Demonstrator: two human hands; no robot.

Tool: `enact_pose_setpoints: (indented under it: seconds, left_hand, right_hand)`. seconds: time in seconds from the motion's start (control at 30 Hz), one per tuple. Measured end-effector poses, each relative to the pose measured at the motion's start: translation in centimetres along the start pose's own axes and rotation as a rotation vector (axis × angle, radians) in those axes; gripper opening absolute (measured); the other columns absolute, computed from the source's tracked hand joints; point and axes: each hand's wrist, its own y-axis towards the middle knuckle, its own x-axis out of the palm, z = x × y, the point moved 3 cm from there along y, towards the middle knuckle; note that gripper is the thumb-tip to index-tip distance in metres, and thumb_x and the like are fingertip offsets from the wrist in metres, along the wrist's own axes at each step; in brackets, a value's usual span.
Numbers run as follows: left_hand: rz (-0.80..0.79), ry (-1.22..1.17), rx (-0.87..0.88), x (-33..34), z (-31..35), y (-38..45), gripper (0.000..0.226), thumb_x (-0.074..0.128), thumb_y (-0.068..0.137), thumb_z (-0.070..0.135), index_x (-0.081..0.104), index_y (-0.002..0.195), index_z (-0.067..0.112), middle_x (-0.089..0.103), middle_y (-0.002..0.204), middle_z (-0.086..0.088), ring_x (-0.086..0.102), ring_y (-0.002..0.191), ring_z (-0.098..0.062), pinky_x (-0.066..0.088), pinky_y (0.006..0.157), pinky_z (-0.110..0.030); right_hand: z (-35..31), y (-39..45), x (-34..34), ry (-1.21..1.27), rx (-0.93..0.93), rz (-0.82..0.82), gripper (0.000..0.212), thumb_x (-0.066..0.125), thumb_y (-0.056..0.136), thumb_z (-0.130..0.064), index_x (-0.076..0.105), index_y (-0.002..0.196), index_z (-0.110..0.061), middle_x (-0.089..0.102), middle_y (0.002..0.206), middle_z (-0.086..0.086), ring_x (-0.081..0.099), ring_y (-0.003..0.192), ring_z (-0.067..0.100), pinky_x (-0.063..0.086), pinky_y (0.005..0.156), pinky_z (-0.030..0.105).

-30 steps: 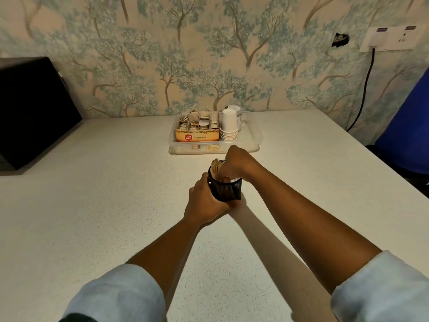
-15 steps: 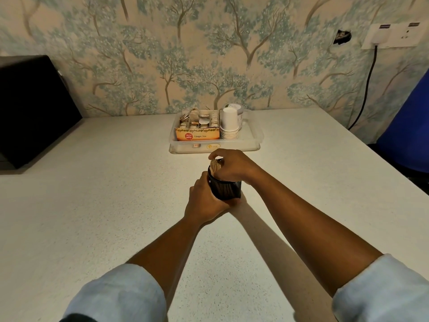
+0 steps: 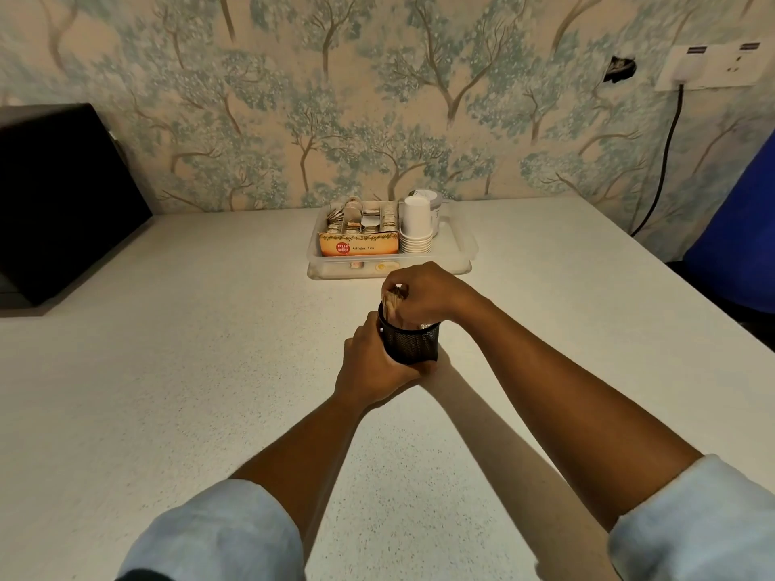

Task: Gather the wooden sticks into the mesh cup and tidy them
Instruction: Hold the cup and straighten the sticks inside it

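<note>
Pale speckled worktop (image 3: 176, 371), matte, lit warm from above; it runs back to a wall papered with blue-green trees on a peach ground. Black round mesh cup (image 3: 413, 343) stands upright near the middle of the worktop, a bundle of pale wooden sticks (image 3: 392, 301) rising from its left side. Left hand (image 3: 371, 366) wraps the cup's near-left wall, fingers closed around it. Right hand (image 3: 423, 293) curls over the rim, fingertips pinched on the stick tops. Clear plastic tray (image 3: 461, 249) sits toward the far edge, holding an orange ginger tea box (image 3: 358, 247) and a stack of white paper cups (image 3: 416, 228). Black box-shaped appliance (image 3: 63, 195) at far-left corner. White wall socket (image 3: 713, 67) upper right, black cable hanging.
</note>
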Motion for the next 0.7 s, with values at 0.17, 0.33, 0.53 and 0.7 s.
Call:
enact_pose_setpoints:
  seconds: [0.17, 0.33, 0.53, 0.7]
  left_hand:
    - [0.001, 0.007, 0.011, -0.2, 0.3, -0.1, 0.104, 0.089, 0.042, 0.064, 0.039, 0.13, 0.04, 0.061, 0.12, 0.014, 0.06, 0.108, -0.013, 0.059, 0.087, -0.032]
    - [-0.017, 0.023, -0.011, -0.1, 0.5, -0.1, 0.106, 0.088, 0.045, 0.066, 0.036, 0.133, 0.039, 0.058, 0.126, 0.012, 0.057, 0.115, -0.016, 0.058, 0.093, -0.038]
    - [0.007, 0.01, -0.008, -0.2, 0.4, -0.1, 0.101, 0.09, 0.046, 0.059, 0.04, 0.131, 0.038, 0.062, 0.121, 0.012, 0.061, 0.11, -0.015, 0.059, 0.091, -0.043]
    - [0.01, 0.016, 0.0, -0.2, 0.5, 0.0, 0.105, 0.087, 0.043, 0.069, 0.039, 0.132, 0.038, 0.062, 0.123, 0.012, 0.061, 0.11, -0.015, 0.059, 0.09, -0.041]
  right_hand:
    - [0.2, -0.2, -1.3, -0.067, 0.001, -0.03, 0.039, 0.055, 0.082, -0.011, 0.065, 0.117, -0.024, 0.061, 0.124, 0.003, 0.049, 0.095, 0.017, 0.046, 0.066, 0.023]
    - [-0.2, 0.1, -1.8, -0.117, 0.03, -0.064, 0.037, 0.054, 0.084, -0.011, 0.065, 0.117, -0.023, 0.06, 0.123, 0.002, 0.049, 0.09, 0.015, 0.044, 0.056, 0.019]
    - [-0.4, 0.2, -0.9, -0.165, 0.011, 0.034, 0.035, 0.063, 0.083, -0.011, 0.067, 0.116, -0.022, 0.063, 0.118, 0.003, 0.052, 0.093, 0.015, 0.04, 0.056, 0.018]
    - [-0.2, -0.3, -2.0, -0.172, 0.062, 0.196, 0.038, 0.068, 0.081, -0.01, 0.065, 0.117, -0.017, 0.063, 0.117, 0.009, 0.061, 0.101, 0.026, 0.047, 0.074, 0.027]
